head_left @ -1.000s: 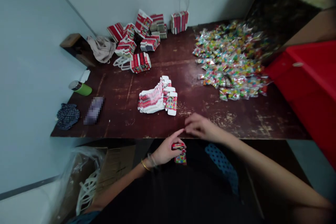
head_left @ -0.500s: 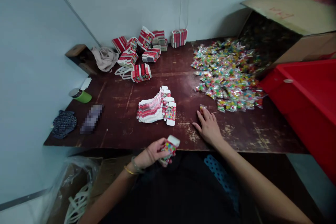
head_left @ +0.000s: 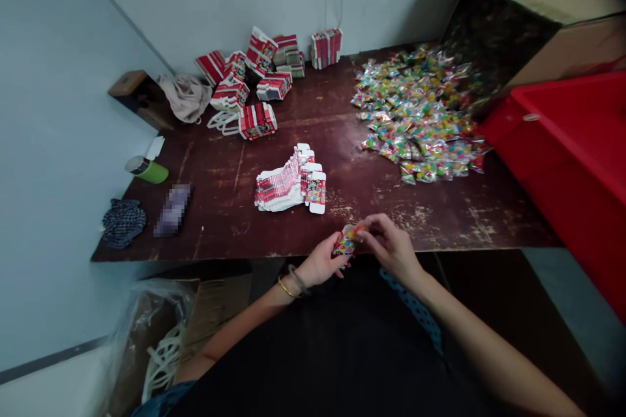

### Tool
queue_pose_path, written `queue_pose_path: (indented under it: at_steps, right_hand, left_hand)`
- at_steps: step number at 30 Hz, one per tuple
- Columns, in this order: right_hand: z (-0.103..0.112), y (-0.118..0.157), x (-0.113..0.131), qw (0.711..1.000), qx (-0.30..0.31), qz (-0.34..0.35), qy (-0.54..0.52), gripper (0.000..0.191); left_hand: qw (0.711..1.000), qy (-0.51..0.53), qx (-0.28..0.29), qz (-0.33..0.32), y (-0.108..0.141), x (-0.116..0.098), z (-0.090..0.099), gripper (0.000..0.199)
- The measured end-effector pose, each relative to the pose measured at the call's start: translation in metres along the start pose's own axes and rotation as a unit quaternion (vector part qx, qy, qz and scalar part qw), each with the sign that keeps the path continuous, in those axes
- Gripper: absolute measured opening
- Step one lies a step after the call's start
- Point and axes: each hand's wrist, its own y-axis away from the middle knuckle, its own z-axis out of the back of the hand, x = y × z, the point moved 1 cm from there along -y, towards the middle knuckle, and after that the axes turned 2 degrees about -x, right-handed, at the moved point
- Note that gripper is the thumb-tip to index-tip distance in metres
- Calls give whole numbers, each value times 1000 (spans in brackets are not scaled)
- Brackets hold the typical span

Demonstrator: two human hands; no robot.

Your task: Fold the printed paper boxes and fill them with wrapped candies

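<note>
My left hand (head_left: 323, 260) is closed around a small red printed carton (head_left: 344, 245) at the table's front edge. Between the thumb and fingers of my right hand (head_left: 391, 249) is a small candy packet (head_left: 358, 232), held right at the carton's upper end. How far the packet is inside the carton I cannot tell. Ahead of my hands, a fanned row of flattened cartons (head_left: 281, 189) lies on the table, several printed faces showing at its right end. Clear packets of colourful candy (head_left: 415, 117) are heaped farther back on the right.
Bundled cartons (head_left: 258, 120) stand along the back of the brown table (head_left: 313, 127). A red bin (head_left: 562, 137) and an open cardboard box (head_left: 548, 55) border the right side. A green cup (head_left: 154, 171) and a dark checked cloth (head_left: 124, 221) lie at left.
My right hand has picked up a candy packet from the table and brought it left to the carton. My left hand has moved right and slightly up with the carton.
</note>
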Motion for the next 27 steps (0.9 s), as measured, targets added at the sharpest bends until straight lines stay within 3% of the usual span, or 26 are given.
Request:
queue_pose_path:
  at_steps: [3, 7, 8, 10, 12, 13, 16, 17, 19, 21, 23, 27]
  right_hand:
    - [2, -23, 6, 997, -1, 36, 64, 9]
    - [-2, -23, 7, 980, 99, 123, 117, 15]
    - [-2, -19, 5, 982, 98, 123, 102, 17]
    - [-3, -11, 0, 997, 37, 65, 19, 19]
    - [-6, -5, -9, 990, -6, -62, -125, 19]
    - [-8, -2, -13, 969, 4, -136, -208, 20]
    - [-13, 1, -20, 858, 90, -303, -404, 23]
    - [-14, 0, -20, 832, 104, -328, -436, 24]
    - [-13, -3, -17, 812, 118, -343, -457, 25]
    - [-11, -6, -11, 825, 125, -332, -440, 24]
    - [-10, -10, -5, 857, 130, -302, -396, 23]
    - [-5, -17, 7, 961, 119, -157, -194, 20]
  left_hand:
    - [1000, -17, -9, -11, 7, -4, -5, 41]
    - [999, -8, -39, -24, 10, -9, -1, 45]
    - [999, 4, -43, -25, 10, -9, 0, 47]
    - [998, 51, -45, -17, 8, -9, 2, 53]
    - [994, 97, -50, 0, 5, -9, 3, 63]
    - [992, 110, -54, 8, 3, -9, 3, 66]
    - [990, 124, -59, 17, -2, -12, 4, 59]
    - [990, 133, -52, 19, -3, -14, 5, 55]
    - [987, 155, -31, 25, -3, -18, 7, 50]
    - [985, 168, -13, 27, -3, -22, 9, 46]
    - [987, 162, -9, 20, -1, -27, 11, 41]
    - [997, 65, -14, -24, -1, -33, 9, 33]
